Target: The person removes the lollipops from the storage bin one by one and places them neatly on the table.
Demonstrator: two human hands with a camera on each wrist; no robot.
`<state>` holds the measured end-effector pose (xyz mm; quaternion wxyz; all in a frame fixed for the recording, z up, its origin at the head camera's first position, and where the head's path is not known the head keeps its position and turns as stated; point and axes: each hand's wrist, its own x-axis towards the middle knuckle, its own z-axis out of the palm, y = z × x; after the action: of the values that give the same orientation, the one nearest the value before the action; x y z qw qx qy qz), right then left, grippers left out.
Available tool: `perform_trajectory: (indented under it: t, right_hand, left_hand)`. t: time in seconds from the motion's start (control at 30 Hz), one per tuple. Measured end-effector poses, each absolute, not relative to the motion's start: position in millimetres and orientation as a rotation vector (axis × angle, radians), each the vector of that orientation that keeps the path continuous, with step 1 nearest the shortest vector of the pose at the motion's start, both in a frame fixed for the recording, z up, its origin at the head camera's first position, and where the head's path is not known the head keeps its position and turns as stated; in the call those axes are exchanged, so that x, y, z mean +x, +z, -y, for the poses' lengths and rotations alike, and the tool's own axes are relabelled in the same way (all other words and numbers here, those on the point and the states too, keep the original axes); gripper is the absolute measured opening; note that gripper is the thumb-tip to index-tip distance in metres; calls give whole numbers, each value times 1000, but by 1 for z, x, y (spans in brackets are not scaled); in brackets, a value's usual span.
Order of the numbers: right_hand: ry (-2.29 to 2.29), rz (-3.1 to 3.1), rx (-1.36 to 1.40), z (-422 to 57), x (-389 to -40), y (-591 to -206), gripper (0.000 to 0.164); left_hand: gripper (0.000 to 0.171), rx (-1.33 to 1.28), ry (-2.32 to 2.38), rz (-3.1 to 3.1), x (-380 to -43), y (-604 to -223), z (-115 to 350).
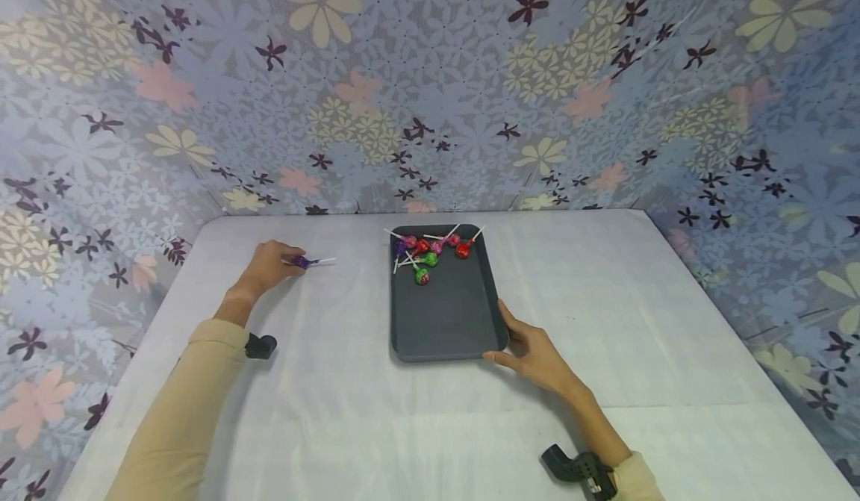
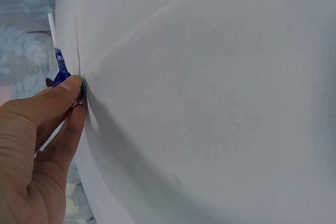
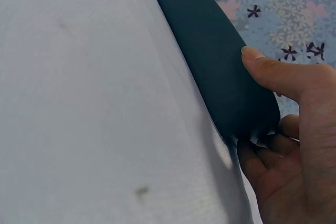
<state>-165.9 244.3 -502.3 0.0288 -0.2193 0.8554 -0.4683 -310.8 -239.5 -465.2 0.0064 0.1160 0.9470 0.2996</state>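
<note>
Out to the left over the white cloth, my left hand pinches a purple-wrapped lollipop between thumb and fingers. In the left wrist view, the lollipop's blue-purple wrapper shows above the thumb, and another bit of white stick pokes out below it. My right hand grips the near right corner of a dark grey tray, thumb at the near side and fingers along the right side. Several lollipops in red, pink, green and purple wrappers lie at the tray's far end, some sticks over the rim.
A white cloth covers the table. Behind and at both sides hangs flowered fabric. A black wrist strap with a camera sits on the right wrist, and another black camera mount on the left.
</note>
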Motion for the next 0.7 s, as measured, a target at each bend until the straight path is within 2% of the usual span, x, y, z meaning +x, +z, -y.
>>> perform_trajectory:
  t: [0.4,0.7]
  right_hand:
    - [-1430,-2655,-695,-245,-163,-503,92]
    - [-1406,-2672,-690,-245,-164,-502,92]
  left_hand:
    - [41,190,1252,-2861,-303,-482,251]
    - [45,97,1318,-2796,-299,-484,252]
